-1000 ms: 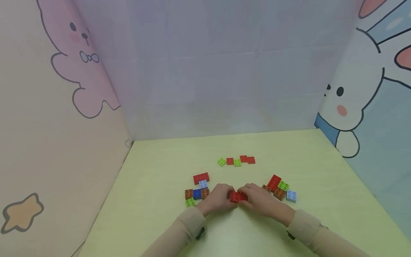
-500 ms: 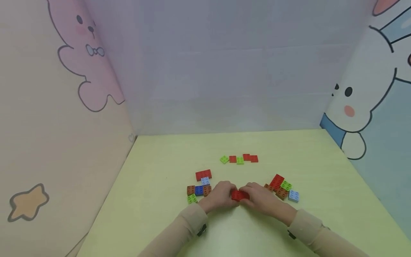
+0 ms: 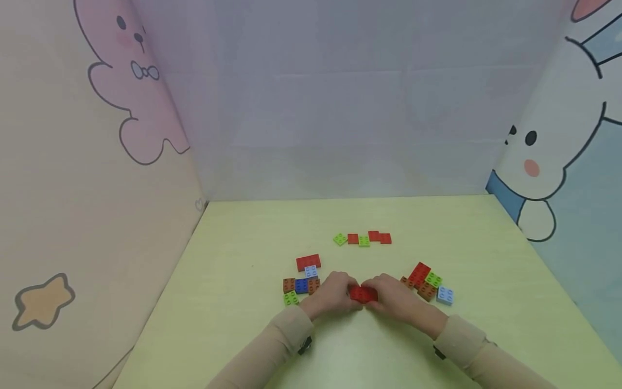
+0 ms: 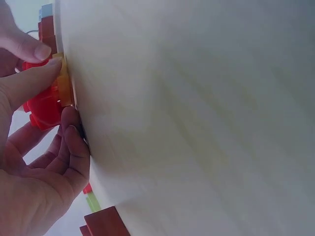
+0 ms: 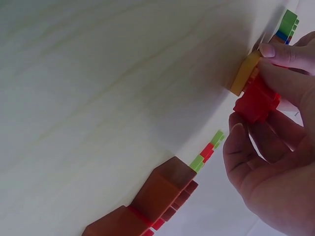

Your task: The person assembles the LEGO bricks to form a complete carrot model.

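Both hands meet midway between the left and right edges of the table point(image 3: 218, 259), well short of its far edge. Left hand point(image 3: 336, 293): thumb and fingers pinch a red brick point(image 3: 364, 294) at its left end. Right hand point(image 3: 396, 301): pinches the same brick at the right. Yellow brick point(image 5: 244, 73) directly beneath the red; can't tell whether it touches the tabletop. Toward the left edge, a dark blue brick point(image 3: 302, 286) between two brown bricks point(image 3: 289, 285). Toward the right edge, a mixed cluster point(image 3: 427, 291). Nearest the far edge, a row of thin green and red pieces point(image 3: 364, 241).
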A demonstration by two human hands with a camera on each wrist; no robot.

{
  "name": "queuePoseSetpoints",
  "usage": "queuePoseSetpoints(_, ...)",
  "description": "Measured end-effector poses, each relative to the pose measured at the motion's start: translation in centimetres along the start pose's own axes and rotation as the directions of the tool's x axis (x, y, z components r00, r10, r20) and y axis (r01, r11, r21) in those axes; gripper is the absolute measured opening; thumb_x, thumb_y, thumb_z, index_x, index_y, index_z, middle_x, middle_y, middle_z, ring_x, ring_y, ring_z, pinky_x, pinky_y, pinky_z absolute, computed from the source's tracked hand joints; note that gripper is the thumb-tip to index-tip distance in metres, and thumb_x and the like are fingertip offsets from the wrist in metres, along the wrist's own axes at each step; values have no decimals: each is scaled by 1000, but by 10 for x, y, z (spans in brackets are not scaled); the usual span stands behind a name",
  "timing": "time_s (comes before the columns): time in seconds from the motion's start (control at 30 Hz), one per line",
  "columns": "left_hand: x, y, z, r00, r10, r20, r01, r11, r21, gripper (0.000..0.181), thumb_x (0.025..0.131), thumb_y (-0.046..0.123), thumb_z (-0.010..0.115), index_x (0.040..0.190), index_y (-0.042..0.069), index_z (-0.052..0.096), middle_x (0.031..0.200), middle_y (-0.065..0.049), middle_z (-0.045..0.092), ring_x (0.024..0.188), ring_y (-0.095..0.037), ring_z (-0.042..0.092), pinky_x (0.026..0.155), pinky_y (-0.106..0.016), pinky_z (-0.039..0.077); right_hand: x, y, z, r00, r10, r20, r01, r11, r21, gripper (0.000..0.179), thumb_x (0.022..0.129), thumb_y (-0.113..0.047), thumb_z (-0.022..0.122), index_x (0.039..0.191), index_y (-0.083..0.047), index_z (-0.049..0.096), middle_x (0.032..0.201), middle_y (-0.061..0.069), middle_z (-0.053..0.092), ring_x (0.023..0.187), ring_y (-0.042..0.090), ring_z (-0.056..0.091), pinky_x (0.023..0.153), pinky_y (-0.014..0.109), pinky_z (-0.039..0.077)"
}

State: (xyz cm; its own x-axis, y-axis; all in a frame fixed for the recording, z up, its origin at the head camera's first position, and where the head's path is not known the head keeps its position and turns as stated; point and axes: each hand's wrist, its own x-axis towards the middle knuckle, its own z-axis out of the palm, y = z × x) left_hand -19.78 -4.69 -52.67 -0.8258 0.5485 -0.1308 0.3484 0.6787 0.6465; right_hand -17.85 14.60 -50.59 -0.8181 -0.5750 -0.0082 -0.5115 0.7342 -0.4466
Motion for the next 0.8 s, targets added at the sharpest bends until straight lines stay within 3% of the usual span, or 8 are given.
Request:
queuePoseSetpoints(0.5,1,1,0,999,-38,8,38,998,-49,17,76,22,82,89,15,76,69,11,59,68,-8,51,60,-22,44,5,4,3,1000,15,-7,-14,998,56,32,76,-17,82,105,-13,69,88,-11,62,80,9,52,73,31,47)
queuePoseSetpoints(0.8,0,3,-1,1000,-7,-5,7,1000,-17,13,76,21,82,85,14,76,65,11,59,67,-8,50,60,-22,42,5,2,5,999,34,-17,-33,998,47,33,74,-18,83,104,-13,69,86,-10,60,79,10,51,71,30,47)
